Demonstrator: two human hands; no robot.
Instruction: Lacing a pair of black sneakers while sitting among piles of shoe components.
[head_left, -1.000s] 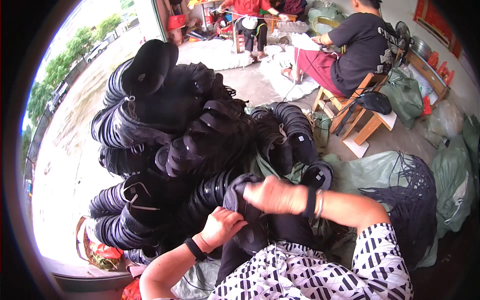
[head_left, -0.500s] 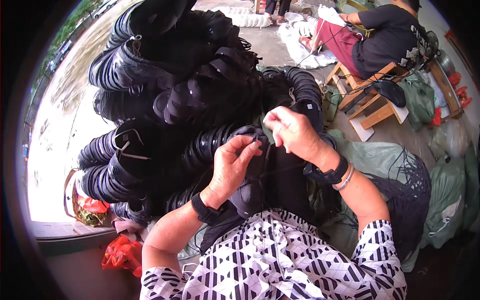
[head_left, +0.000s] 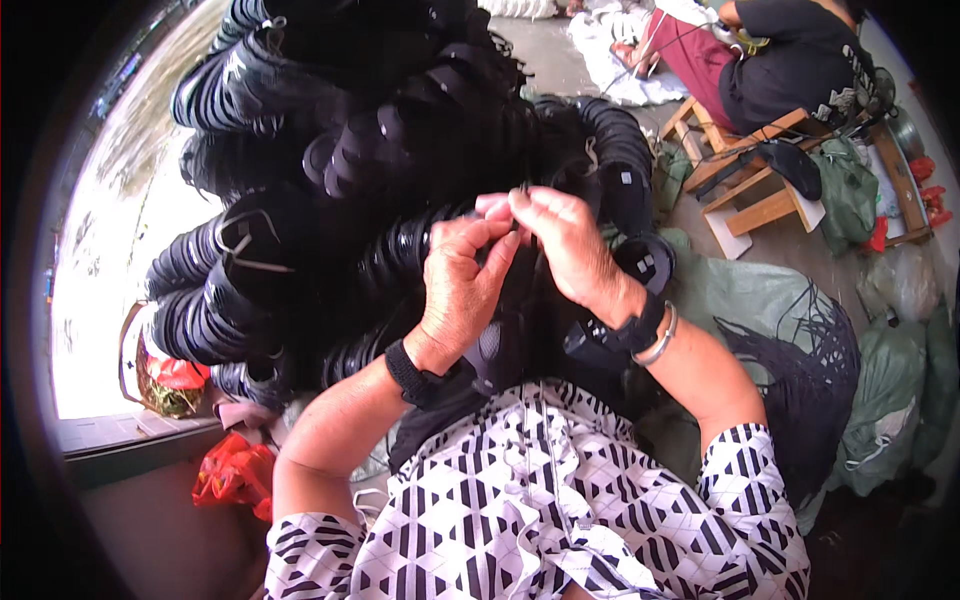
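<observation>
Head view, the only one I have on this feed, puts both hands in front of the wearer's patterned shirt [head_left: 450, 470], fingertips nearly meeting. I read the left hand [head_left: 458, 285] as thumb and forefinger drawn together, pointing up and across toward its partner. The right hand [head_left: 568, 245] leans in from the other side with its fingers bent and its thumb laid forward. Something small and dark may sit between the tips, but I cannot tell whether either set of fingers is gripping anything.

What matters most to me is the dark mesh piece [head_left: 497, 350] at the lap. Its visible part lies below the fingertips, on the body side, roughly between the two wrists. As far as I can judge, its long axis runs away from the shirt toward the gap under the hands, where the far end is lost in black. From here the left hand looks nearer to it; the right fingertips reach farther out.

Just beyond the left hand I see a row of nested dark pieces [head_left: 385, 255]. Past the right wrist, with its metal bangle [head_left: 662, 340], spreads a green sack [head_left: 750, 280] with dark strips [head_left: 805, 400] over it.
</observation>
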